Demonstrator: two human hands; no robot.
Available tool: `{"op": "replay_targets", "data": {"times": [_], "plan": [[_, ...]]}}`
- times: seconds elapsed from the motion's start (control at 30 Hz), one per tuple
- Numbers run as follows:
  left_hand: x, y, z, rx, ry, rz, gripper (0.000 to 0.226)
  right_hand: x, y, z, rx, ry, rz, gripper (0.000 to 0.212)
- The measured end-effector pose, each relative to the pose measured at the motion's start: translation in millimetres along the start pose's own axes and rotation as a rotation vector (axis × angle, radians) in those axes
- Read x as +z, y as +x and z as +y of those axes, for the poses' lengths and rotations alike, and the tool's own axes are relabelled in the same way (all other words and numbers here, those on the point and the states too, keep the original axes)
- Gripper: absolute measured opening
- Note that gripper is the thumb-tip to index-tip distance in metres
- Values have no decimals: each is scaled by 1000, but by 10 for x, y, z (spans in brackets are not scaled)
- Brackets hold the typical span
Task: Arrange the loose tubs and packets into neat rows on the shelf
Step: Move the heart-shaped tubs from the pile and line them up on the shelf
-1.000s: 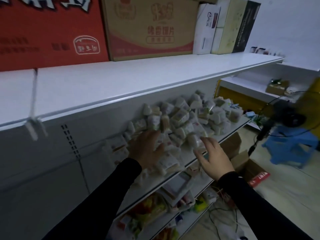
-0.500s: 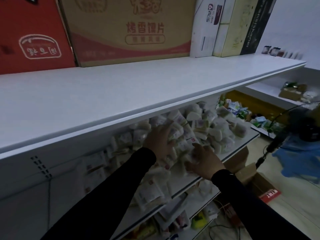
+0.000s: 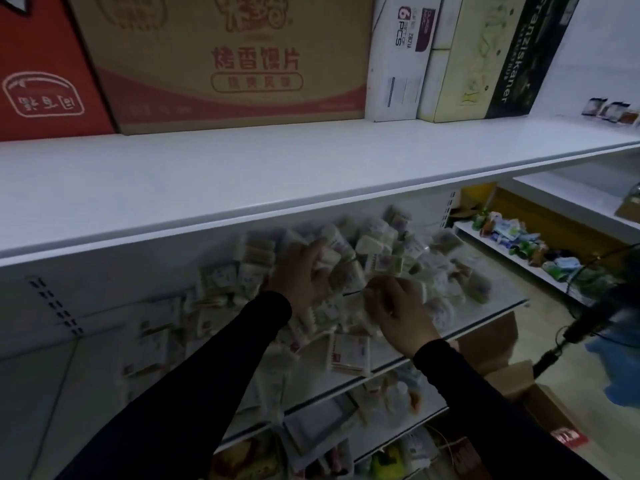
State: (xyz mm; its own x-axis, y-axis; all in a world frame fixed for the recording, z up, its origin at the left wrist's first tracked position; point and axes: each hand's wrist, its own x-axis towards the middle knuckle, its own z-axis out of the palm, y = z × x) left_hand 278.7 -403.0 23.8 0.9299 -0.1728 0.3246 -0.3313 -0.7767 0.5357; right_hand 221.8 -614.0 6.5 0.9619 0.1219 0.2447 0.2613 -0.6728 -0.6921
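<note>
A jumbled heap of small white tubs and packets (image 3: 377, 258) covers the middle shelf (image 3: 491, 315) under the wide white upper shelf. My left hand (image 3: 301, 275) is deep in the heap, its fingers curled round a small white tub (image 3: 329, 256). To its right, my right hand (image 3: 398, 306) lies on the pile with its fingers bent over a white packet (image 3: 372, 294); the grip itself is blurred. A flat packet of swabs (image 3: 349, 353) lies at the shelf's front edge. More packets (image 3: 221, 282) lean against the back panel on the left.
The upper shelf (image 3: 277, 174) overhangs the heap and carries a tan carton (image 3: 221, 60), a red carton (image 3: 41, 71) and upright boxes (image 3: 485, 53). Lower shelves hold mixed goods (image 3: 391, 396). Cardboard boxes (image 3: 540, 407) and a blue stool (image 3: 620, 362) stand on the floor at right.
Both hands have pushed further back into the heap, and the left now grips a tub. My view has moved closer and tilted up toward the upper shelf.
</note>
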Motion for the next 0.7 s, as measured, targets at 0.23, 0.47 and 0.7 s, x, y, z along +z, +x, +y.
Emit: {"op": "replay_targets", "data": {"times": [0.23, 0.47, 0.7], "plan": [[-528, -543, -78, -63, -214, 383, 41, 100, 141, -258, -49, 316, -54, 53], [-1049, -1541, -421, -364, -294, 571, 40, 659, 252, -935, -359, 328, -244, 47], [-1683, -2665, -678, -503, -157, 766, 39, 1326, -57, -1892, -535, 242, -607, 61]]}}
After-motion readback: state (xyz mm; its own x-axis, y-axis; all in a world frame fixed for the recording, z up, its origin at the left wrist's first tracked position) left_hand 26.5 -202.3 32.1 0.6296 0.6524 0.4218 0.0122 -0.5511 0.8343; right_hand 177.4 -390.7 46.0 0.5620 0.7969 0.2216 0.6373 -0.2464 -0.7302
